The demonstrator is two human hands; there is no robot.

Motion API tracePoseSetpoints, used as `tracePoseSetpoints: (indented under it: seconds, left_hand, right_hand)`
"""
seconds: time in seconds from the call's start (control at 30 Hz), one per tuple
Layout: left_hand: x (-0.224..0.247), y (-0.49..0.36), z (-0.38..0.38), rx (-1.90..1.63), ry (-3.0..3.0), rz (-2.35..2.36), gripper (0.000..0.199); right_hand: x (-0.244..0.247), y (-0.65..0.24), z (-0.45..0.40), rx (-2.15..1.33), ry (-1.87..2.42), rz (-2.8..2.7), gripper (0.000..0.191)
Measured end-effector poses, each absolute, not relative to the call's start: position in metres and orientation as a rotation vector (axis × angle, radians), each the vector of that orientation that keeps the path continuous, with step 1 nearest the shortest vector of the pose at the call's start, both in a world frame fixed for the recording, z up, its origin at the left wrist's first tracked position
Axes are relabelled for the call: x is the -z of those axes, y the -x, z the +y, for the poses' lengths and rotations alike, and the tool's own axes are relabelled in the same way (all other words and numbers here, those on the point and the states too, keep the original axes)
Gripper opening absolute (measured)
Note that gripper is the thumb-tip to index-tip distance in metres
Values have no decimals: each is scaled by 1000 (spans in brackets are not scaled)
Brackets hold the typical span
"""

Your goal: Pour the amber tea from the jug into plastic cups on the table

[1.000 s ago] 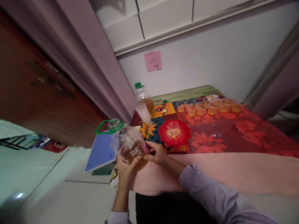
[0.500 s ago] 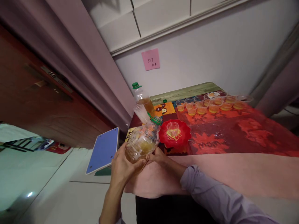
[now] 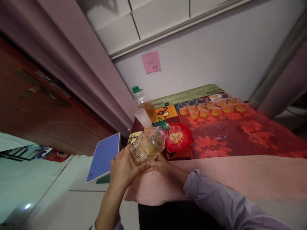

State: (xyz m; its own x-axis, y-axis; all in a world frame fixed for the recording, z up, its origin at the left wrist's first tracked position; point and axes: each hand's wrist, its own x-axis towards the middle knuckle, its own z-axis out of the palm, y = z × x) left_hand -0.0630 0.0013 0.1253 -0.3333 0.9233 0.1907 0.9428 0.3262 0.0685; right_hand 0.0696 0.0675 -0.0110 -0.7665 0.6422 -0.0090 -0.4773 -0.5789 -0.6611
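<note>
A clear plastic bottle (image 3: 150,143) of yellowish drink lies tilted in both my hands, its neck with a green ring pointing right. My left hand (image 3: 124,166) wraps round the bottle's base. My right hand (image 3: 159,164) grips its underside, fingers partly hidden. The bottle's mouth is at a clear plastic cup (image 3: 175,132), which stands on a red scalloped plate (image 3: 187,140). Whether liquid is flowing I cannot tell.
Behind stand a second bottle (image 3: 147,107) with a green cap and a tilted stack of plastic cups (image 3: 143,117). Several cups of yellow drink (image 3: 203,110) line the table's back right. A loose green cap (image 3: 167,104) lies near the wall. A blue stool (image 3: 104,156) is at left.
The bottle has tipped further down to the right, its neck now over the cup. Liquid has shifted towards the neck. Both hands keep their hold.
</note>
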Motion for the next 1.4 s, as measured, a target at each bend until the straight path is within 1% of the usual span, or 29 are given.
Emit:
tracePoseSetpoints:
  seconds: [0.1,0.17,0.5,0.7,0.83,0.97,1.17,1.4]
  left_hand:
    - [-130,58,4,179,1740,-2447,86]
    - [-134,54,6,142,1739,-2440,84]
    - [-143,48,11,102,1739,-2447,69]
    - [-149,42,14,28,1707,-2484,69]
    - [-154,38,15,-52,1698,-2502,73]
    - [-156,36,16,-98,1680,-2508,69]
    - [-163,30,19,-166,1687,-2521,69]
    - [-179,16,20,-357,1677,-2583,62]
  right_hand:
    - [11,-72,67,-2318,298,-854,89]
    - [12,-72,67,-2317,279,-847,85]
    - [17,-70,68,-2329,240,-806,82]
    - [19,-68,66,-2346,226,-787,73]
    - [16,-69,66,-2365,219,-780,76]
    - [15,-70,67,-2374,209,-798,76]
    - [14,-69,67,-2375,171,-793,75]
    - [19,-67,68,-2386,146,-761,73]
